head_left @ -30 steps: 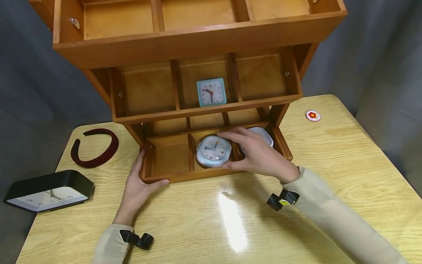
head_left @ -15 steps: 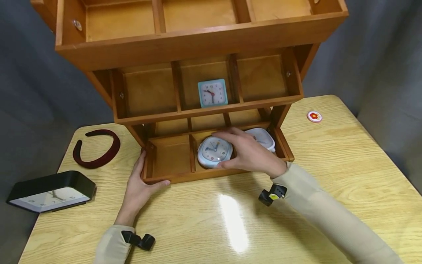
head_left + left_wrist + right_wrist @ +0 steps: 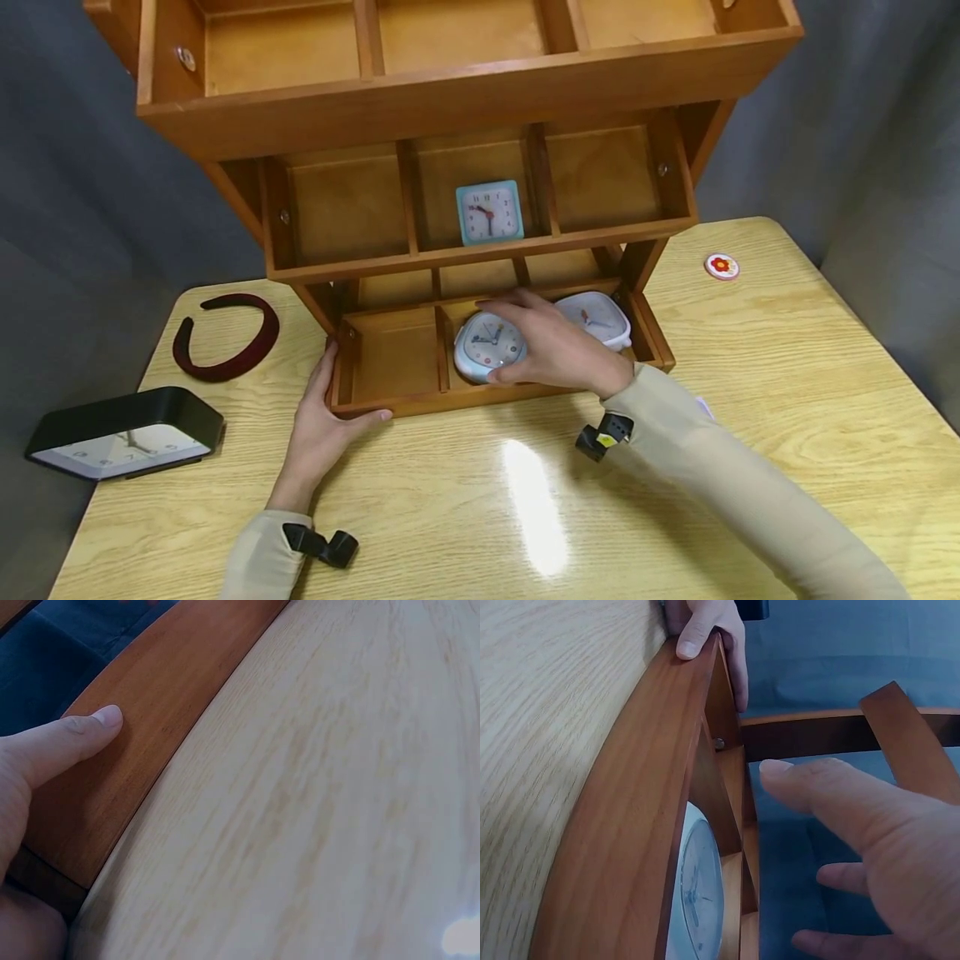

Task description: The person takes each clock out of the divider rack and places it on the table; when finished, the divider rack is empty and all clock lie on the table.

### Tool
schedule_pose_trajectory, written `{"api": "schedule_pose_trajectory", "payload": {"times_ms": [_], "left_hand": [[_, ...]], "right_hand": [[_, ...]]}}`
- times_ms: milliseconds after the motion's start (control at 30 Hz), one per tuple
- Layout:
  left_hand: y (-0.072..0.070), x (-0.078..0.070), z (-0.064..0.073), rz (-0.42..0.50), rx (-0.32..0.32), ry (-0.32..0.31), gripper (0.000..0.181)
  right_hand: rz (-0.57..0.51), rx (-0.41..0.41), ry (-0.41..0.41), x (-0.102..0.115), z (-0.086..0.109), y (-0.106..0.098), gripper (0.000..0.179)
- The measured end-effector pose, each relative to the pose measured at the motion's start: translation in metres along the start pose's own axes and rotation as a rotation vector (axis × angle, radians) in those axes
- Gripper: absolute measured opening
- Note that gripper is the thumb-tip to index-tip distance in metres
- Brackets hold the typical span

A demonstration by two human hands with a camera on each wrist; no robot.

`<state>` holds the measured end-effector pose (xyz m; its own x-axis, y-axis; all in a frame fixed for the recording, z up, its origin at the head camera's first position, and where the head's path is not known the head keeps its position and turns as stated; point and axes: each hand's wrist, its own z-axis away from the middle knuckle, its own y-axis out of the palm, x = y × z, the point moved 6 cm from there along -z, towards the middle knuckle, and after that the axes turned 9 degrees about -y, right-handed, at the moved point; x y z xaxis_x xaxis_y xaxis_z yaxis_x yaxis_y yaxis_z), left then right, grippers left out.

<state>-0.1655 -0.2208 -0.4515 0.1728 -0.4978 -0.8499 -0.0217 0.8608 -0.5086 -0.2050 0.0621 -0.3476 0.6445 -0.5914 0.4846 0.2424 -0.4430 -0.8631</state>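
Observation:
My left hand [image 3: 322,437] lies at the left front corner of the lowest wooden tray [image 3: 487,400], its thumb resting along the front wall. A rounded pale-blue alarm clock [image 3: 483,354] sits in that tray's middle compartment. Over its right side is my right hand [image 3: 558,346], thumb toward the front and fingers toward the back. In the right wrist view, its thumb [image 3: 817,787] and fingers are spread apart, with a clock [image 3: 697,892] lower in the tray. A white alarm clock [image 3: 596,319] lies in the right compartment, partly behind the right hand.
A square teal-framed clock [image 3: 490,212] stands in the middle tier. The upper tray [image 3: 465,92] overhangs it. A dark red headband [image 3: 251,350] and a black clock [image 3: 127,429] lie at left on the table [image 3: 420,500]. A flower badge [image 3: 722,266] lies at right.
My right hand has shifted left over the pale-blue clock, so more of the white clock shows. The left hand stays at the tray's corner.

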Motion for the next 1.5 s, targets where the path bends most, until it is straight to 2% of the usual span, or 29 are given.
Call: {"api": "schedule_pose_trajectory", "payload": {"times_ms": [333, 767, 1133, 1500], "left_hand": [[0.000, 0.001, 0.000, -0.002, -0.003, -0.002, 0.120], [-0.001, 0.001, -0.002, -0.015, -0.013, 0.000, 0.120], [-0.001, 0.001, 0.000, -0.024, -0.014, -0.007, 0.121], [-0.001, 0.002, 0.000, -0.023, -0.009, -0.029, 0.120]], "right_hand": [[0.020, 0.080, 0.043, 0.001, -0.008, 0.010, 0.088], [0.032, 0.133, 0.077, 0.001, -0.017, 0.016, 0.087], [0.125, 0.228, 0.025, 0.002, -0.025, 0.024, 0.081], [0.116, 0.346, 0.115, 0.001, -0.036, 0.030, 0.078]]}}
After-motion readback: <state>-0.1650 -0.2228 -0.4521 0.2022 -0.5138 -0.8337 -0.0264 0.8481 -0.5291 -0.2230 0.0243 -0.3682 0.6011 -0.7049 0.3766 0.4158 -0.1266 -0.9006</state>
